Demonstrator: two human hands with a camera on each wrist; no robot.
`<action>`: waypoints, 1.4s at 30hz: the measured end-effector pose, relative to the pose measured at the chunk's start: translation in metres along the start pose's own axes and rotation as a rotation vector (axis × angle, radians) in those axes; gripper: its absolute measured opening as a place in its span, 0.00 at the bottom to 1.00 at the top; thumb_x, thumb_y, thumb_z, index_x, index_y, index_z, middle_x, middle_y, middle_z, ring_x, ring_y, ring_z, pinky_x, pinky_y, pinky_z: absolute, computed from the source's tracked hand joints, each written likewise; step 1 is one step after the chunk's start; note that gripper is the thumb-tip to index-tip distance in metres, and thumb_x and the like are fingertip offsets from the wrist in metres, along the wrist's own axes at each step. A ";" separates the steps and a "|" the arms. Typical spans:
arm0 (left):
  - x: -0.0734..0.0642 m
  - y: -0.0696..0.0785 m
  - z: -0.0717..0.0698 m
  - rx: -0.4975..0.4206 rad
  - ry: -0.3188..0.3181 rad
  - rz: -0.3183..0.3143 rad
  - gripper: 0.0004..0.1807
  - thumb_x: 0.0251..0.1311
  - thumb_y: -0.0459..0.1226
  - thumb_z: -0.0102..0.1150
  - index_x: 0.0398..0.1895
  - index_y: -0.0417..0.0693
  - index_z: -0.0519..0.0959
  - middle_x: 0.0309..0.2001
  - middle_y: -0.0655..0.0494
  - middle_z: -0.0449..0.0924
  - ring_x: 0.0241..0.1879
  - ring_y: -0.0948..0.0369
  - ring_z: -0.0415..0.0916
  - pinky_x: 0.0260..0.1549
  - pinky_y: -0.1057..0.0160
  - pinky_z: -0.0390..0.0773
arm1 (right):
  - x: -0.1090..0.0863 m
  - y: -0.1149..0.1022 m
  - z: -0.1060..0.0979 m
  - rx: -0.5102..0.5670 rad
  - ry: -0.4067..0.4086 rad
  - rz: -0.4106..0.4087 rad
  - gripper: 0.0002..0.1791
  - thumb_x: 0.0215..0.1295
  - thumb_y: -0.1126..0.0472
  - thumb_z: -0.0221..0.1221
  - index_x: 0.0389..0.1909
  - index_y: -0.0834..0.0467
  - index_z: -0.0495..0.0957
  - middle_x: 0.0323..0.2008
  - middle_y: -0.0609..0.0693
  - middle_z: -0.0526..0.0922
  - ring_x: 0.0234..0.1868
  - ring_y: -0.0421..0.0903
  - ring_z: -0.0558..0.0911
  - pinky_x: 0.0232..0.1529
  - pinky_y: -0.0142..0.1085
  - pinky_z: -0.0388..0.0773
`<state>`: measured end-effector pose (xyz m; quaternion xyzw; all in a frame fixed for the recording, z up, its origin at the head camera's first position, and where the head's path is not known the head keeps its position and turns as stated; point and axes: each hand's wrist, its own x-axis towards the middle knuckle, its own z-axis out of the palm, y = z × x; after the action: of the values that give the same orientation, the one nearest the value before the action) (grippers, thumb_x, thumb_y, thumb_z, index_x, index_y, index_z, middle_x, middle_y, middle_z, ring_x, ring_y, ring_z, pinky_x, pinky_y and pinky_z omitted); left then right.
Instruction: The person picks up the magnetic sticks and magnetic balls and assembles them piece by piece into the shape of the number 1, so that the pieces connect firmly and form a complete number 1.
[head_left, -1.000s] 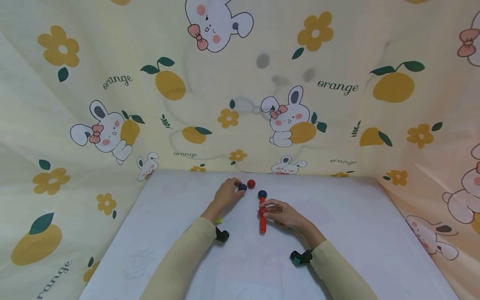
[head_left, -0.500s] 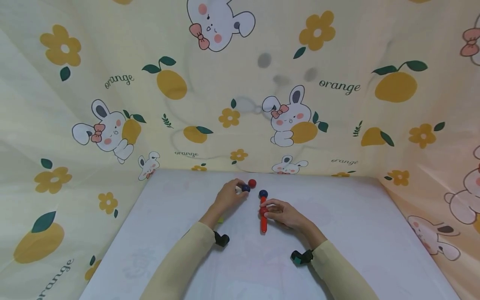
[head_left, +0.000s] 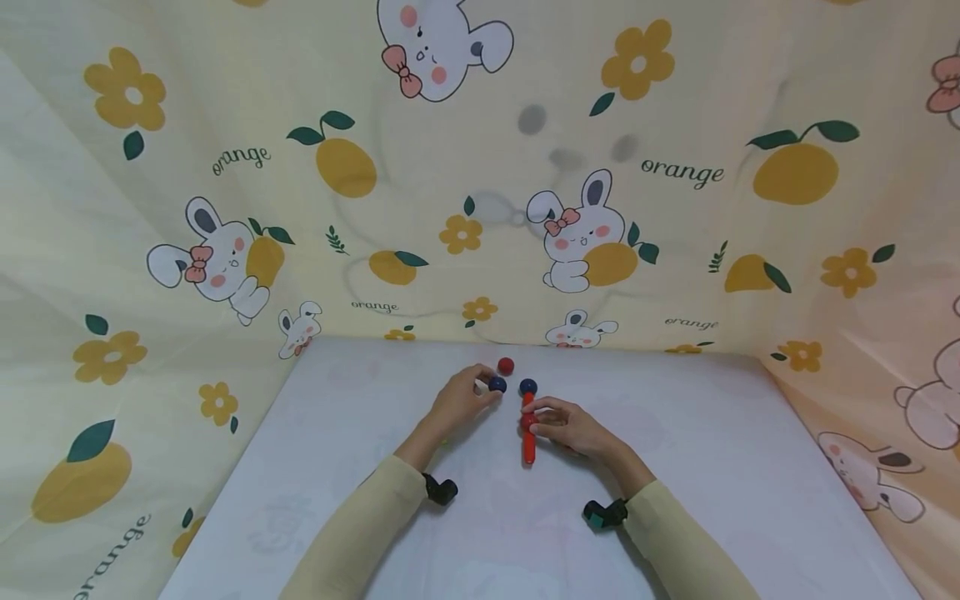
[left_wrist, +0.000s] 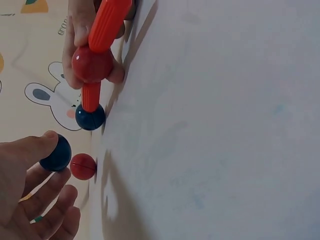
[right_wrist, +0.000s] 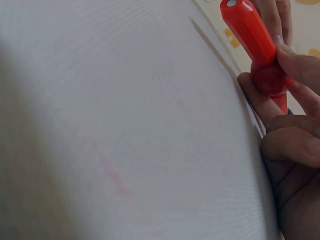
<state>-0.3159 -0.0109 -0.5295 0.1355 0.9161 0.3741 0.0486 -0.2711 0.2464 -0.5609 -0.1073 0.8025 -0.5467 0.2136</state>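
Note:
My left hand pinches a dark blue ball between thumb and fingers, held off the table. With thumb and fingers my right hand grips a red ball that joins two red ridged rods. One rod points toward me, its end showing a small pale tip. The other rod runs away from me to a second dark blue ball at its far end. Just beyond my left fingers, a loose red ball lies on the table, apart from both hands.
The white table meets a cream cloth printed with rabbits and oranges at the back and sides. A small yellow-green thing is mostly hidden behind my left wrist. Black cameras are strapped to both wrists.
My left hand has brought its blue ball slightly right and nearer to me, away from the loose red ball. My right hand and the joined rods stay almost still.

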 end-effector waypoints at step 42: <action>-0.062 0.002 0.001 0.009 -0.178 0.031 0.20 0.61 0.50 0.70 0.55 0.63 0.79 0.48 0.64 0.83 0.39 0.65 0.75 0.41 0.66 0.78 | 0.001 0.002 0.000 0.025 0.027 -0.003 0.23 0.67 0.47 0.65 0.62 0.42 0.77 0.60 0.50 0.83 0.56 0.51 0.78 0.36 0.32 0.71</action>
<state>-0.2562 -0.0268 -0.5294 0.1826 0.9077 0.3571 0.1233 -0.2720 0.2471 -0.5625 -0.0986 0.7981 -0.5585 0.2032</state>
